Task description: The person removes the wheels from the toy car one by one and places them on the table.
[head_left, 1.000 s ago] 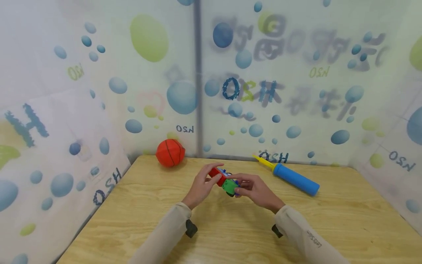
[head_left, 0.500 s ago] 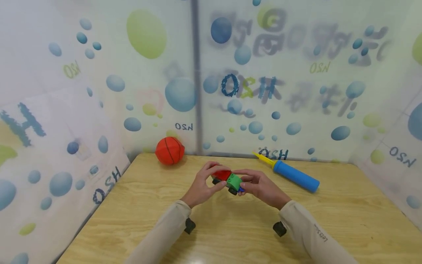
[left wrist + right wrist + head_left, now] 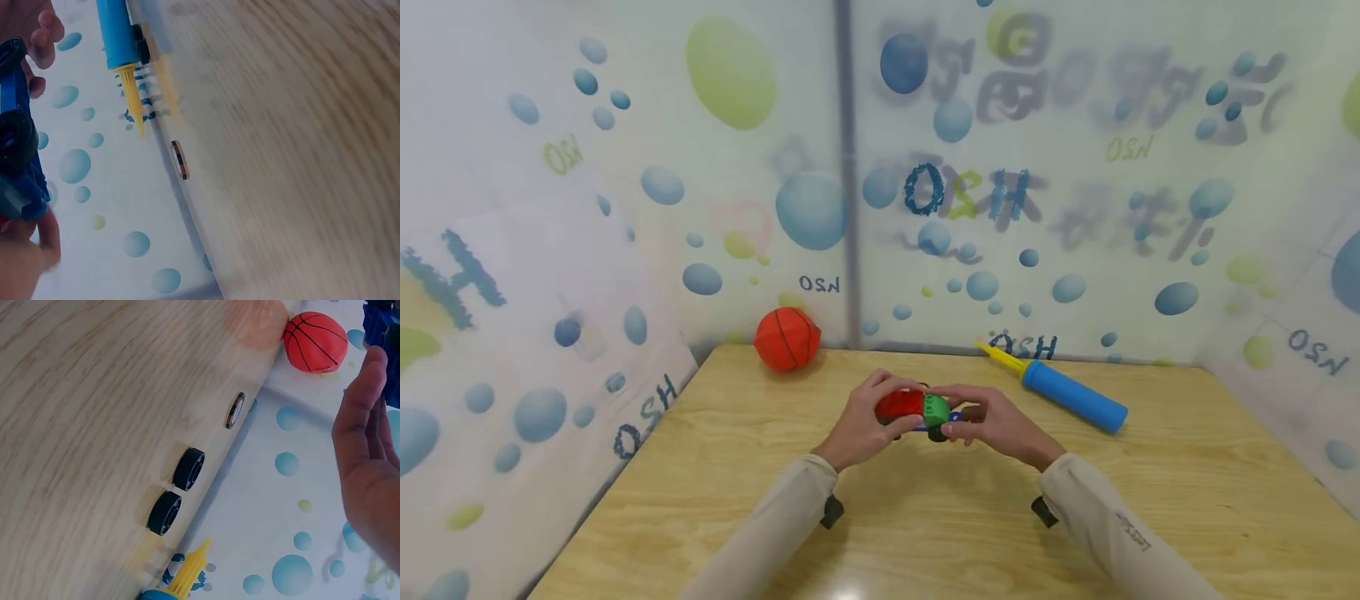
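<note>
A toy car [image 3: 901, 406] built of blocks is held up between both hands, over the table. It has a red body, a green studded block at one end, a blue chassis [image 3: 37, 181] and black wheels. My left hand [image 3: 856, 425] grips the red end, thumb on the near side and fingers over the top. At the green end, my right hand [image 3: 1000, 427] pinches the car by its blue part [image 3: 392, 381]. The left wrist view shows the chassis side with two wheels.
A red ball [image 3: 787, 340] sits at the table's back left. A blue pump [image 3: 1075, 396] with a yellow nozzle lies at the back right. Two loose black wheels [image 3: 189, 469] and a small round disc [image 3: 234, 411] stand near the table's back edge. Patterned walls enclose the wooden table [image 3: 925, 533].
The toy car has turned from a slant to nearly level, red end left and green end right. The fingers of both hands have shifted slightly on it.
</note>
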Motion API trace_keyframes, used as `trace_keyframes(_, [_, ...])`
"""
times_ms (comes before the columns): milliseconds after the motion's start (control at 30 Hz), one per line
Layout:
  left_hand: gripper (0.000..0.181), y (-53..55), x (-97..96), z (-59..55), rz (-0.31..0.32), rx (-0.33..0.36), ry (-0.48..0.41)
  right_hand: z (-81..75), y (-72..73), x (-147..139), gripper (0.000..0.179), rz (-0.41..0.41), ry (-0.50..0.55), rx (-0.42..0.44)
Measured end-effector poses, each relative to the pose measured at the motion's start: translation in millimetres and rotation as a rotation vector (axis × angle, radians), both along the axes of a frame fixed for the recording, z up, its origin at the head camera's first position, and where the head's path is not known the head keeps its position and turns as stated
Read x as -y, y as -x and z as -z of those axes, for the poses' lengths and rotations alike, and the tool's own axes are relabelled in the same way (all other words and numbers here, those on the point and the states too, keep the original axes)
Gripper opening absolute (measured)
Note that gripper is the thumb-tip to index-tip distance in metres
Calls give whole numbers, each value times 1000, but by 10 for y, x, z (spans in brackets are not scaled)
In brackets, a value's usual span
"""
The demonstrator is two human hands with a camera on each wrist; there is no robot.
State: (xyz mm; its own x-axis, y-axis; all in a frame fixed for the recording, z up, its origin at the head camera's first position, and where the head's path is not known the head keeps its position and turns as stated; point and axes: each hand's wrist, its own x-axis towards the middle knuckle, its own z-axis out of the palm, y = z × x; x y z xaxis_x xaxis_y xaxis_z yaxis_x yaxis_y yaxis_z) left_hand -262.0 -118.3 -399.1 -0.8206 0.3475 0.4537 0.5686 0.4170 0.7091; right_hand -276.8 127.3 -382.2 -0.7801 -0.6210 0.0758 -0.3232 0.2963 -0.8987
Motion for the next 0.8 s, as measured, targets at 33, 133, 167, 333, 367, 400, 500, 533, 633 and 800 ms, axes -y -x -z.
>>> trace_keyframes(33, [37, 9, -5, -1, 2, -4, 4, -3, 1, 0, 53, 10, -8, -19])
trace_keyframes(133, [38, 20, -16, -3, -7, -23, 22, 5, 6, 16, 50, 53, -39, -93])
trace_keyframes(167, [38, 18, -19, -6, -8, -25, 31, 13, 8, 20, 49, 66, -50, -117])
trace_keyframes(333, [39, -2, -34, -17, 32, -10, 73, 44, 6, 18, 47, 98, -58, -142])
trace_keyframes(367, [39, -6, -37, -16, 43, -1, 83, 48, 5, 13, 46, 94, -55, -136])
trace_keyframes(400, [38, -8, -40, -15, 54, 6, 92, 50, 4, 10, 46, 90, -52, -134])
trace_keyframes(500, [37, -11, -44, -17, 79, 16, 131, 48, 8, -3, 44, 80, -53, -128])
trace_keyframes(533, [36, -11, -44, -15, 86, 14, 145, 44, 9, -9, 43, 79, -55, -121])
trace_keyframes(633, [35, -13, -39, -20, 103, 12, 174, 32, 12, -19, 42, 72, -43, -78])
trace_keyframes(800, [36, -13, -27, -40, 125, 38, 197, 42, 36, -23, 40, 60, -6, -24])
